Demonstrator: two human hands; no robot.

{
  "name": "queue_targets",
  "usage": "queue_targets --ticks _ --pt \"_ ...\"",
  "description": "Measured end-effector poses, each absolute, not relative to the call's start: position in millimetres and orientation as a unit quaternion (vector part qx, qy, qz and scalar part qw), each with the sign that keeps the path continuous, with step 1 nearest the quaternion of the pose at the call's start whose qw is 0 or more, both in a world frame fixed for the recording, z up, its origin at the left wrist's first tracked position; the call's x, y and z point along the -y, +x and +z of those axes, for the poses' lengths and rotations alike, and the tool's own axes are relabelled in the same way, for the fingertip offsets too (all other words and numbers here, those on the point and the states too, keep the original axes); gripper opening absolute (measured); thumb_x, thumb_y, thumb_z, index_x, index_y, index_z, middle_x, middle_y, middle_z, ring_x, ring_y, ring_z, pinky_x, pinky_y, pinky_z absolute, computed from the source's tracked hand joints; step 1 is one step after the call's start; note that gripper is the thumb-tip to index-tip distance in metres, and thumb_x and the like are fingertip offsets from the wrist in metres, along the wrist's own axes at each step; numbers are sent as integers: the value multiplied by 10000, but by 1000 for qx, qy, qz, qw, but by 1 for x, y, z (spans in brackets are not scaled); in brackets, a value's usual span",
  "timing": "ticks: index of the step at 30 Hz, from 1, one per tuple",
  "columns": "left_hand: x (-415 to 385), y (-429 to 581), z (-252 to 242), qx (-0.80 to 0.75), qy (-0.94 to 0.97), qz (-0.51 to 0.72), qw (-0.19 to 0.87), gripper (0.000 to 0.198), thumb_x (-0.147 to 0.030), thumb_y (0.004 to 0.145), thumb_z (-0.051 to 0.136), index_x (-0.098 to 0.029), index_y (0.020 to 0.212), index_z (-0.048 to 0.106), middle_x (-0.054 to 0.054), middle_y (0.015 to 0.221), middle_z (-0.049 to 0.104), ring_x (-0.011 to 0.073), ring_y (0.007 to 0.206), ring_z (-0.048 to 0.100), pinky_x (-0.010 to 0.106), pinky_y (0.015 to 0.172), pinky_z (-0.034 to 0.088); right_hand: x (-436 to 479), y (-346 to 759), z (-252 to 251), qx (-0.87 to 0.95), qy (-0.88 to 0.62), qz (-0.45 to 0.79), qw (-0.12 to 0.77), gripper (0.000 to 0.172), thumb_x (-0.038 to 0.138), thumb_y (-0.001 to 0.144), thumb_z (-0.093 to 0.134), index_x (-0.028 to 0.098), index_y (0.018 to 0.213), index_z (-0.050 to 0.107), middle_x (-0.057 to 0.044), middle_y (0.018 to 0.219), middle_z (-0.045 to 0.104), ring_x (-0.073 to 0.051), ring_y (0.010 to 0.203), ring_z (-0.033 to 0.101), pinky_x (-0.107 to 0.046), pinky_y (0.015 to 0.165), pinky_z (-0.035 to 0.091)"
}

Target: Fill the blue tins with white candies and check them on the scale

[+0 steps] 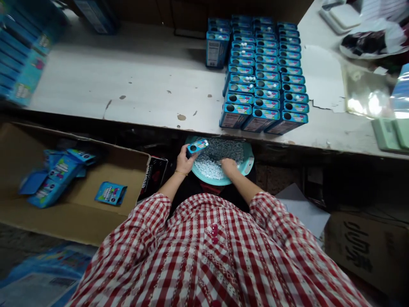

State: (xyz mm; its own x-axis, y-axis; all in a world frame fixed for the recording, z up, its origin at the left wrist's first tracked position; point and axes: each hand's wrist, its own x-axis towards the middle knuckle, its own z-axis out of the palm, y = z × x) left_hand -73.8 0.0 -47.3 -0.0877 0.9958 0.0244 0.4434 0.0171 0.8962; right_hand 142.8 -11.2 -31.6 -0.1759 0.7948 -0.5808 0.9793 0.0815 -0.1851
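My left hand (183, 161) is wrapped round a small blue candy box (197, 146), held over the left rim of a turquoise basin (250, 163). The box's top faces up, with a dark round hole and some white bits at its right end. White candies (209, 167) fill the basin in a loose heap. Into this heap dips my right hand (229, 166), its fingers bent and partly buried among the candies. Whether it grips any of them is hidden. Above the basin, on the bench, similar blue boxes (267, 94) stand upright in tight rows, a few with white candies on top.
The white bench (143, 85) runs across in front of me. On my left sits an open cardboard box (92, 213) with several blue packs inside. Blue display packs (25, 55) stand at the bench's far left. A green-white object (390, 132) and plastic bags (372, 40) lie right.
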Motion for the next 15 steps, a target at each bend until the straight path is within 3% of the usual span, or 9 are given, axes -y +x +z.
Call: queue_targets --ticks 4,8,15 --pt "-2 -72 -48 -620 564 407 363 414 -325 677 659 -190 1037 506 37 941 623 193 858 588 337 824 463 17 121 -56 -707 620 -323 107 370 88 852 429 172 1144 640 -101 1131 659 -172 1005 608 -220 808 437" --pt "-4 -77 -50 -621 547 425 367 433 -326 661 670 -192 1037 503 29 929 619 192 858 586 342 828 464 13 139 -59 -696 612 -371 61 318 116 829 505 175 1093 672 -42 1074 691 -123 948 620 -161 790 438" --pt "-4 -80 -47 -615 578 412 343 414 -321 686 639 -198 1055 499 38 969 614 190 883 584 331 832 462 12 185 4 -676 614 -403 -62 300 90 754 556 170 998 711 -44 917 697 -144 841 620 -225 756 451"
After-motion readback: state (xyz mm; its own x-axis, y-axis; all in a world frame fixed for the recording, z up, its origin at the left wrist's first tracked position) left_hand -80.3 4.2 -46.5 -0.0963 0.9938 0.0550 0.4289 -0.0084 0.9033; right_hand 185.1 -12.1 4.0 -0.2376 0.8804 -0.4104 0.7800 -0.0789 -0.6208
